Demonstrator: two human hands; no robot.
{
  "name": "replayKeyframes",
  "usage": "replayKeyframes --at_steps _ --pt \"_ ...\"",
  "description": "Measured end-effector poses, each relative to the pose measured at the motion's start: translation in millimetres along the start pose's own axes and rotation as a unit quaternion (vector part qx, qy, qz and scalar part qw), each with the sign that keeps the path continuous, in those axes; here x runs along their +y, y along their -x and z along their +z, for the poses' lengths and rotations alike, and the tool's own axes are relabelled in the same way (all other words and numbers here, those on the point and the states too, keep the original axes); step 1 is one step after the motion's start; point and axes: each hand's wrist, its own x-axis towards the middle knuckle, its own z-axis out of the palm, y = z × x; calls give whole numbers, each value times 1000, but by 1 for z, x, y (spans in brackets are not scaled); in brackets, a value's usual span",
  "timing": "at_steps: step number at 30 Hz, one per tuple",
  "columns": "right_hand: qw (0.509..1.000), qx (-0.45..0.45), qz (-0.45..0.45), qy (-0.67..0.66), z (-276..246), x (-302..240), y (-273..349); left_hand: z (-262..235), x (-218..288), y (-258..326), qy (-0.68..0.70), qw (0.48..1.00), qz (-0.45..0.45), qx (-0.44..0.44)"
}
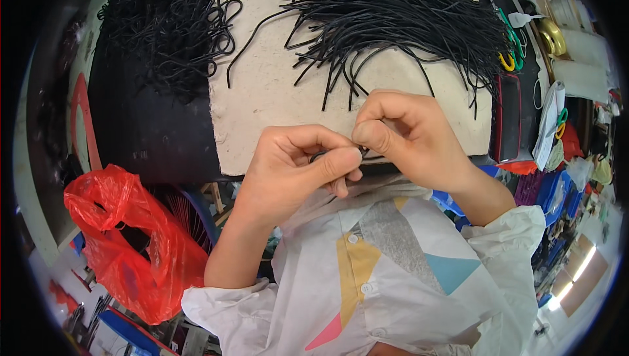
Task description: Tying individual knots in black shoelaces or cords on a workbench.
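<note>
Close together over the front edge of the work surface, my left hand (304, 169) and my right hand (406, 136) both have their fingers closed in a pinch. A short stretch of black cord (364, 152) shows between the fingertips. Most of it is hidden by my fingers, so I cannot tell how it is looped. Beyond my hands, a thick bundle of straight black cords (400, 18) lies across the pale board (255, 113), with loose ends pointing toward me. One single bent cord (252, 40) reaches out to the bundle's left.
A tangled heap of black cords (164, 22) covers the far left. A red plastic bag (141, 244) hangs at the left by the table edge. Scissors with green and yellow handles (513, 48), gold tape rolls (552, 36) and a dark red-edged case (508, 117) lie along the right.
</note>
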Motion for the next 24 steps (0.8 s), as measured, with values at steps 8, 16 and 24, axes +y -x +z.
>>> replayKeyframes --at_steps 8,16,24 --pt "944 -43 132 -301 3 5 1 -1 -3 1 -13 998 51 -40" --pt "985 95 -31 -139 6 12 7 2 -9 -1 107 991 53 64" --pt "972 47 35 -226 6 2 8 9 -16 1 109 990 47 77"
